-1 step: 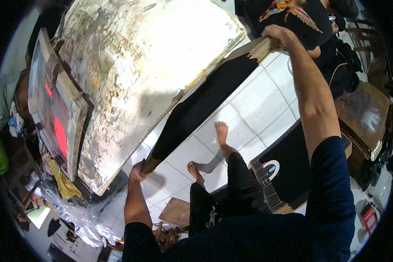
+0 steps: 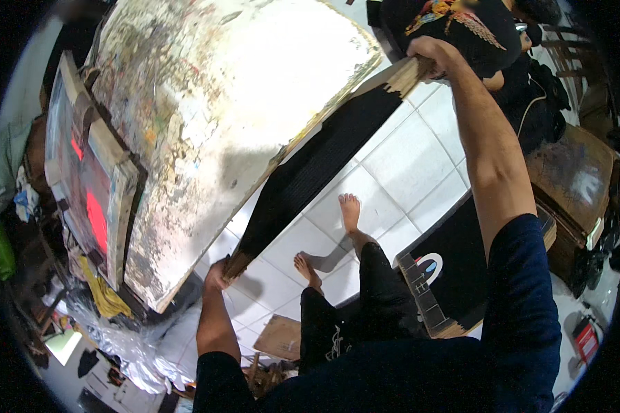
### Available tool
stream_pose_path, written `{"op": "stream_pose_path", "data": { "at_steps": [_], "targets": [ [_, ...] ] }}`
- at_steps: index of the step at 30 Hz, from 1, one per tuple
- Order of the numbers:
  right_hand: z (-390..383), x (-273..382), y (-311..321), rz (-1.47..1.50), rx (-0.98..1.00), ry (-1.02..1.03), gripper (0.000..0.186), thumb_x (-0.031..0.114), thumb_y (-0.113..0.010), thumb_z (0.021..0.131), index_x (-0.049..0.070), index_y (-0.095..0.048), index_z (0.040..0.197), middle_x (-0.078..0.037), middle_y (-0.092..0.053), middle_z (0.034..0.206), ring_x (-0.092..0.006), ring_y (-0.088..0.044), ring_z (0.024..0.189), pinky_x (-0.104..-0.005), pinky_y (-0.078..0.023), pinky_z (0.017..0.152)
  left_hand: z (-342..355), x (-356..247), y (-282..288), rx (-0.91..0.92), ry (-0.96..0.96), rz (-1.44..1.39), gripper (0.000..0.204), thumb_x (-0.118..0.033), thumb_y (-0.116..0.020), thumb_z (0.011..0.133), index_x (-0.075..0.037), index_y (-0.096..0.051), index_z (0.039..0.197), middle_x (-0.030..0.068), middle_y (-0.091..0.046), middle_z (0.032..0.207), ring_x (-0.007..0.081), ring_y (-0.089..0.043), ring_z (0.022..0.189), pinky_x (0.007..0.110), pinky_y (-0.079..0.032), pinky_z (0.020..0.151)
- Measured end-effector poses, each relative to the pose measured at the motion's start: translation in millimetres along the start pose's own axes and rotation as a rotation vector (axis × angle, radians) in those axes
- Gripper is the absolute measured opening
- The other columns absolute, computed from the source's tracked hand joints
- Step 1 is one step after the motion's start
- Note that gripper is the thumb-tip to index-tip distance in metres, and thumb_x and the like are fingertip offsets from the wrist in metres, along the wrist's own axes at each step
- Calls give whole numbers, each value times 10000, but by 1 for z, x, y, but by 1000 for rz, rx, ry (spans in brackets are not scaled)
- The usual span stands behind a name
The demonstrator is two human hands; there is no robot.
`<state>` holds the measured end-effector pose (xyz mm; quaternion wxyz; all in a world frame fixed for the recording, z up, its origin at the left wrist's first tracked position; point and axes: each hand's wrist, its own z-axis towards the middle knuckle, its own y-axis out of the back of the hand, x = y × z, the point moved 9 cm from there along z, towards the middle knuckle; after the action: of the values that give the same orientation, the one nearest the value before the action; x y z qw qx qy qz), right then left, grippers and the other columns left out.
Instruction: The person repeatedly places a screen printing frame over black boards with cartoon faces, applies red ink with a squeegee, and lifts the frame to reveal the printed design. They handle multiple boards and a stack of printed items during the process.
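Observation:
I hold a long wooden board (image 2: 324,155) covered with black cloth, slanting from lower left to upper right along the worktable's near edge. Its bare wood ends show at both tips. My left hand (image 2: 215,274) is closed round the lower left end. At the upper right end, my right hand (image 2: 432,55) grips the wood, fingers partly hidden behind it. A paint-stained worktable (image 2: 207,144) lies just beyond the board. To my right, beside my leg, is a similar black-covered board (image 2: 455,241) with an eye-like print and a dark taped end.
A wooden-framed screen (image 2: 107,179) with red patches leans at the table's left side. Another person in a black printed shirt (image 2: 448,27) is close to my right hand. White tiles (image 2: 406,162) and my bare feet are below. A brown wooden box (image 2: 572,179) stands at right.
The board and both hands have shifted very slightly; the right end is a little farther left. My grip is the same.

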<state>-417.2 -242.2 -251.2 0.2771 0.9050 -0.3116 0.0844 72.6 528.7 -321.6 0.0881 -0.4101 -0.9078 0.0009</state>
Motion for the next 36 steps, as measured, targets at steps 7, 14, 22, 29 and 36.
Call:
{"op": "stream_pose_path", "data": {
  "at_steps": [7,14,22,29,36],
  "targets": [
    [13,-13,-13,870,-161,271,753,647,-498,989,41,-520,1435,-188,-562,1441,-375,-586,1274,-536,-590,912,-8,-46,2,97,61,-324,630,-480,-388,1060,50,-547,1361,383,-610,1182,387,-685,886,387,-623,663],
    [-61,-354,-249,-223,-278,210,560,534,-594,964,6,-684,1128,-267,-722,1049,-441,-691,979,-513,-543,868,3,-89,22,262,39,-548,754,-625,-418,1007,-98,-451,1545,323,-455,1518,484,-509,1337,698,-463,1010],
    [-452,-580,-469,368,312,-582,362,351,-582,1032,68,-681,1234,-138,-754,901,-236,-757,703,-417,-612,579,-49,-64,38,-474,-399,-156,708,-655,-478,986,-102,-472,1429,283,-563,1338,524,-502,1248,751,-343,1011],
    [-513,-552,-505,645,30,-596,309,326,-616,994,89,-689,1179,-84,-749,910,-232,-747,712,-413,-613,612,-171,-102,-115,-1064,-1404,1484,581,-531,-573,1002,-8,-643,1246,251,-712,1008,437,-688,956,542,-535,839],
    [-497,-502,-527,896,-74,-418,394,339,-616,999,81,-681,1290,-123,-760,1004,-222,-760,772,-359,-605,604,-139,-136,-124,-939,-913,1722,659,-504,-555,999,-134,-436,1532,236,-671,1271,434,-650,1170,542,-503,994]
  ]
}}
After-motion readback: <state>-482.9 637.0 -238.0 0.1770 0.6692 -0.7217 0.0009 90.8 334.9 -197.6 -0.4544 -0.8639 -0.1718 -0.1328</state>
